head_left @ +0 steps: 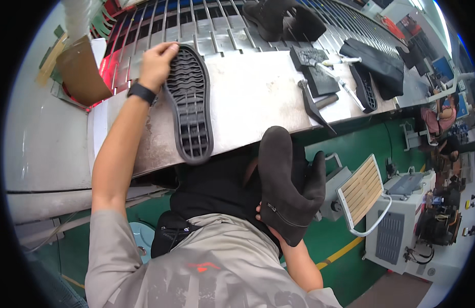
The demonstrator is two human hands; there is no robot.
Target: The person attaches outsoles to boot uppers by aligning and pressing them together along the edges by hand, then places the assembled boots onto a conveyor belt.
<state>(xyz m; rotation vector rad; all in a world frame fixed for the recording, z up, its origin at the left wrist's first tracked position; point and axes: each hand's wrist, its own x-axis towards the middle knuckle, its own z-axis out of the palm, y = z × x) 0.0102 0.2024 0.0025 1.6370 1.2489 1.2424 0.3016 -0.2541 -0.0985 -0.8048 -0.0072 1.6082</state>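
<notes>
Left hand (156, 62) — grip pinching toe end of black rubber sole (190, 105), lying tread-up on the steel bench (258, 97). Right hand (271, 226) — mostly hidden, grip wrapped under dark suede boot (286, 185) held below bench edge.

Right hand (265, 218) mostly hidden behind the dark suede boot (288, 187); only a few fingertips show at its lower edge, so grip can't be read. Boot also covers part of the tabletop (258, 97) edge. Far boots (283, 18) cut off by top of frame. Tools (319, 87) on the far tabletop too small to tell apart. People at right (437, 118) small, blurred by rim.
</notes>
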